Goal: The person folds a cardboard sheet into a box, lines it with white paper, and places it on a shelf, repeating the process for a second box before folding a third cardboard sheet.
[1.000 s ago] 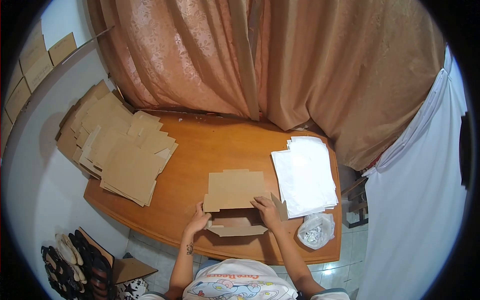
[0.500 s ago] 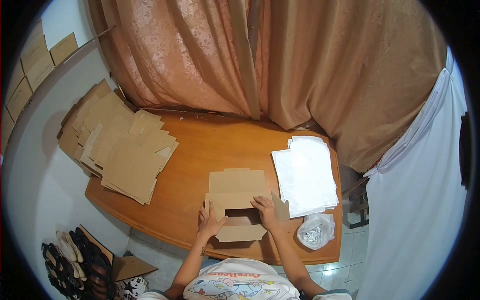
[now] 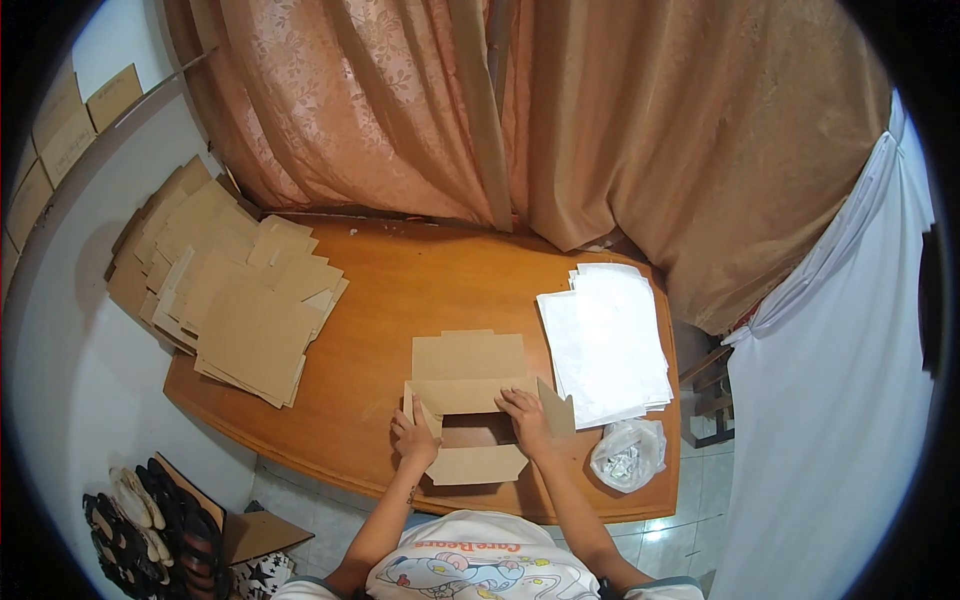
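A partly folded brown cardboard box (image 3: 468, 358) lies near the table's front edge, its flaps spread and a dark opening in the middle. My left hand (image 3: 415, 440) grips the box's left side wall, fingers pointing away from me. On the right, my right hand (image 3: 524, 418) rests on the corner by the opening, its fingers bent over the cardboard edge. A side flap (image 3: 556, 408) stands out to the right of that hand. The front flap (image 3: 478, 466) extends toward me.
Flat cardboard pieces (image 3: 250, 335) are piled on the table's left. White sheets (image 3: 610, 345) lie at the right, with a plastic bag (image 3: 628, 456) of small silvery items in front. Shoes (image 3: 165, 520) are at lower left; curtains (image 3: 700, 130) hang behind the table (image 3: 400, 280).
The view has shifted slightly. My left hand has slid a little along the box's left side, its fingers now closer together. My right hand stays at the right corner.
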Tool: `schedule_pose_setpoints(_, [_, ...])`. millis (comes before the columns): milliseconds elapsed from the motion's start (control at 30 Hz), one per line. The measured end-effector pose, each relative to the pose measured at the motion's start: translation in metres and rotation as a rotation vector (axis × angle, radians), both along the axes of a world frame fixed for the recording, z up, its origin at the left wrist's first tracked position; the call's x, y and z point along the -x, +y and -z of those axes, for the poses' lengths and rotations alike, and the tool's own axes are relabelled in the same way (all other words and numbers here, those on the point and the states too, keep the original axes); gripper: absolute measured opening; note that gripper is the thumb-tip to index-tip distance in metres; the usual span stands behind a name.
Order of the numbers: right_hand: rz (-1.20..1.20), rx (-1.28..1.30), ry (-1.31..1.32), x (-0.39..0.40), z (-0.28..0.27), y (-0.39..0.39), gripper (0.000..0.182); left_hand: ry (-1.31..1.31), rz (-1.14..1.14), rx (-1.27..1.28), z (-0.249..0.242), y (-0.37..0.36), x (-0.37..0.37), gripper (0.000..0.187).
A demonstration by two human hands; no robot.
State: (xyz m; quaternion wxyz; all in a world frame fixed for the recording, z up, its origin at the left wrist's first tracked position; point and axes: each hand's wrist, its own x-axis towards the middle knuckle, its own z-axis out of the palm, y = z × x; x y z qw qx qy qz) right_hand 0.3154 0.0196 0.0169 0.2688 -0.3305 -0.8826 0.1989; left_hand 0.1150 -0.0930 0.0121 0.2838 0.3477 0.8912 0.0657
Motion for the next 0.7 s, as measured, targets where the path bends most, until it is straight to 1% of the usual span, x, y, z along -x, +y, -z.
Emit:
schedule_pose_setpoints(67, [-0.001, -0.003, -0.003, -0.001, 0.0, -0.001, 0.036, 0.011, -0.005, 0.016, -0.001, 0.001, 0.0, 0.118])
schedule_pose_setpoints(133, [-0.016, -0.004, -0.017, -0.001, -0.001, -0.002, 0.036, -0.013, -0.015, 0.019, -0.006, 0.003, 0.001, 0.113])
schedule_pose_setpoints(167, [-0.015, -0.003, -0.018, -0.002, -0.001, -0.002, 0.036, -0.013, -0.014, 0.02, -0.007, 0.001, 0.002, 0.113])
schedule_pose_setpoints(233, [-0.03, 0.019, -0.01, -0.002, -0.001, -0.002, 0.035, -0.063, 0.026, -0.072, -0.011, -0.003, 0.004, 0.111])
schedule_pose_setpoints(267, [-0.026, 0.02, -0.01, -0.003, -0.002, -0.002, 0.035, -0.064, 0.03, -0.071, -0.014, -0.004, 0.003, 0.111])
schedule_pose_setpoints(333, [-0.026, 0.012, -0.006, -0.002, -0.002, -0.003, 0.034, -0.148, -0.051, -0.216, -0.022, -0.005, 0.003, 0.11])
schedule_pose_setpoints(367, [-0.021, 0.014, -0.006, -0.003, -0.002, -0.003, 0.034, -0.148, -0.046, -0.214, -0.021, -0.004, 0.004, 0.11])
schedule_pose_setpoints(433, [-0.069, 0.026, -0.004, -0.003, -0.006, -0.002, 0.041, -0.144, -0.133, -0.288, -0.017, 0.001, 0.005, 0.109])
schedule_pose_setpoints(467, [-0.066, 0.025, -0.005, -0.003, -0.008, -0.003, 0.041, -0.145, -0.131, -0.289, -0.015, 0.003, 0.004, 0.109])
schedule_pose_setpoints(533, [-0.068, 0.042, -0.083, -0.002, -0.032, -0.011, 0.051, 0.077, -0.043, -0.254, -0.017, 0.007, 0.002, 0.11])
schedule_pose_setpoints(567, [-0.068, 0.041, -0.082, -0.002, -0.043, -0.014, 0.051, 0.078, -0.043, -0.255, -0.021, 0.008, 0.003, 0.11])
schedule_pose_setpoints(633, [0.063, -0.119, -0.115, -0.006, -0.064, -0.019, 0.058, 0.112, 0.076, -0.362, -0.038, 0.012, 0.004, 0.109])
schedule_pose_setpoints(667, [0.064, -0.121, -0.116, -0.008, -0.07, -0.02, 0.058, 0.111, 0.077, -0.364, -0.04, 0.016, 0.005, 0.109])
schedule_pose_setpoints(700, [0.214, -0.103, -0.065, -0.011, -0.076, -0.021, 0.057, 0.115, 0.141, -0.395, -0.04, 0.018, 0.006, 0.106])
